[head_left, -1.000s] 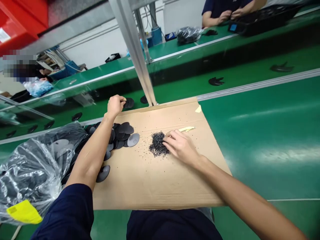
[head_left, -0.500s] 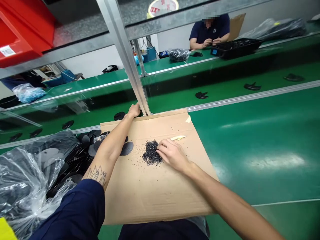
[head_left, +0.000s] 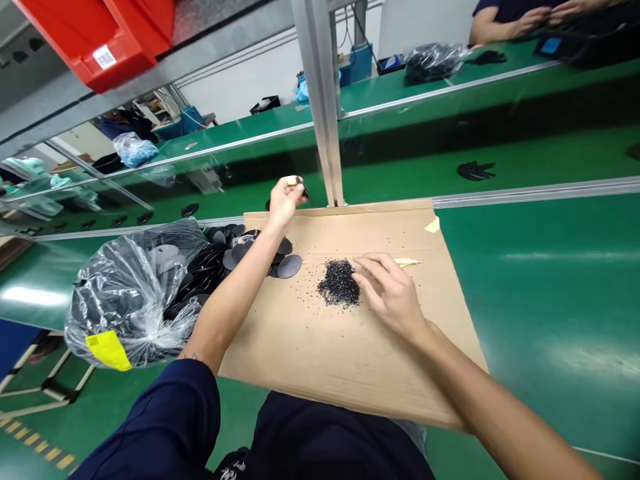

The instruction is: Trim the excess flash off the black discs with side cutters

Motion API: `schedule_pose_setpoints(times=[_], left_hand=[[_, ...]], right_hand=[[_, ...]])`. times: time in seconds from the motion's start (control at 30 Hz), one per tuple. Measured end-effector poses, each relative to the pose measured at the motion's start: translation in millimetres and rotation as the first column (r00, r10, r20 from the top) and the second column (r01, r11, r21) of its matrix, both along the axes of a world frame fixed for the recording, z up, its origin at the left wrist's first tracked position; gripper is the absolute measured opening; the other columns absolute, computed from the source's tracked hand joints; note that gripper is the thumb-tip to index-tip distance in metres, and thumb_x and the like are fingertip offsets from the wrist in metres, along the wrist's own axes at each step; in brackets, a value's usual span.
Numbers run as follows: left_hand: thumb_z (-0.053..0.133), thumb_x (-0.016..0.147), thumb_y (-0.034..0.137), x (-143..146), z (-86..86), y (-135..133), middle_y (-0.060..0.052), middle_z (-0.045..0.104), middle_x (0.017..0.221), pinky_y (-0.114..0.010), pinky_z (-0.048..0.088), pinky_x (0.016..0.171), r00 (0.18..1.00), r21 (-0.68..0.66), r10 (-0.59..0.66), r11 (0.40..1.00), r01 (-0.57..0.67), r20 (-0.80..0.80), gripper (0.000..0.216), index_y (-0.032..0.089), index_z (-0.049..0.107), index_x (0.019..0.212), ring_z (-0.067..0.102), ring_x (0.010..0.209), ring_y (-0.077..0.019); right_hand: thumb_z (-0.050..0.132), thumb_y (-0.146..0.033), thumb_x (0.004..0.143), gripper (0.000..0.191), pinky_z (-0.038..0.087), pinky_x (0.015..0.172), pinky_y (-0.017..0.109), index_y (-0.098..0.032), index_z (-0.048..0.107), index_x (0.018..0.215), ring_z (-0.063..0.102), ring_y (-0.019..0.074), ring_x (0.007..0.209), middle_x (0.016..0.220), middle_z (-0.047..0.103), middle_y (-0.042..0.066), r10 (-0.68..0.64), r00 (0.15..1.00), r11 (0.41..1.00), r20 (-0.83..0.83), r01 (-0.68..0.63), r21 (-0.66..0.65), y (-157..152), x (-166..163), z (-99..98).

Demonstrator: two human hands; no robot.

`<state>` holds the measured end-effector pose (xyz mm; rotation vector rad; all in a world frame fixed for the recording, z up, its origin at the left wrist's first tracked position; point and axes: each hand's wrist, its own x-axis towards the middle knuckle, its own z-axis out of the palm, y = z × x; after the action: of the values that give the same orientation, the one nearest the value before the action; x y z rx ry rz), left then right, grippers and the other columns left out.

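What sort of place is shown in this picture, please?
Most likely a factory assembly workshop: dark discs lie beside a large clear bag, a red bin sits overhead, and another person's hands are over the opposite green bench.

Before the person lies the cardboard sheet (head_left: 300, 353), with the heap of bits (head_left: 340, 283) near its middle and the right hand (head_left: 390, 293) at the heap's right side. Discs (head_left: 289, 267) overlap one another on the sheet's left part — the plastic bag (head_left: 125, 287) sits farther left. The left hand (head_left: 284, 200), a piece (head_left: 306, 193) at its fingers, is above the sheet's far edge, left of the post (head_left: 320, 100). Behind the sheet runs a rail (head_left: 525, 193).
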<state>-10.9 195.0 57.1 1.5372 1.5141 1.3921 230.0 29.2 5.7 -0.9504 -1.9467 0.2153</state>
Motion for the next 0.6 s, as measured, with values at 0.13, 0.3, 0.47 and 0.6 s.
schedule_pose_setpoints(times=[0.13, 0.3, 0.47, 0.6], left_hand=[[0.074, 0.088, 0.042, 24.8, -16.8, -101.2, -0.003, 0.067, 0.097, -0.028, 0.057, 0.082, 0.844, 0.039, -0.448, 0.888, 0.458, 0.294, 0.028, 0.020, 0.059, 0.097, 0.066, 0.086, -0.0129], [0.070, 0.088, 0.056, 27.8, -33.4, -162.1, -0.005, 0.067, 0.096, -0.029, 0.054, 0.083, 0.776, -0.034, -0.595, 0.789, 0.614, 0.212, 0.041, 0.018, 0.060, 0.096, 0.066, 0.090, -0.0161], [0.063, 0.094, 0.036, -23.4, -28.1, -148.0, -0.012, 0.068, 0.107, -0.042, 0.049, 0.095, 0.712, -0.161, -0.271, 0.962, 0.220, -0.647, 0.022, 0.017, 0.064, 0.103, 0.061, 0.105, -0.0272], [0.068, 0.087, 0.023, -44.8, -31.3, -140.3, -0.014, 0.066, 0.112, -0.042, 0.049, 0.092, 0.443, -0.249, -0.240, 0.968, 0.038, -0.864, 0.027, 0.017, 0.062, 0.113, 0.060, 0.107, -0.0311]], right_hand=[[0.067, -0.039, 0.094, 0.059, 0.062, 0.085, 0.042, -0.023, 0.050, 0.149, 0.067, 0.0264, 0.103, 0.130, 0.060, 0.016, 0.042, 0.999, 0.999, -0.010, -0.042, -0.001, -3.0, -2.5, -0.5], [0.062, -0.025, 0.098, 0.036, 0.061, 0.073, 0.031, -0.027, 0.065, 0.133, 0.069, 0.0185, 0.086, 0.112, 0.069, 0.011, 0.099, 0.994, 0.993, 0.037, -0.101, 0.067, -7.0, -6.8, -4.5], [0.063, -0.032, 0.098, 0.021, 0.060, 0.071, 0.034, -0.017, 0.071, 0.110, 0.069, 0.0211, 0.083, 0.096, 0.073, 0.011, 0.136, 0.987, 0.991, -0.086, -0.136, 0.002, -9.0, -11.1, -3.5], [0.069, -0.041, 0.093, 0.023, 0.056, 0.066, 0.034, -0.018, 0.072, 0.094, 0.065, 0.0195, 0.070, 0.081, 0.071, 0.007, 0.087, 0.978, 0.978, -0.190, -0.121, -0.171, -11.4, -14.1, -3.1]])
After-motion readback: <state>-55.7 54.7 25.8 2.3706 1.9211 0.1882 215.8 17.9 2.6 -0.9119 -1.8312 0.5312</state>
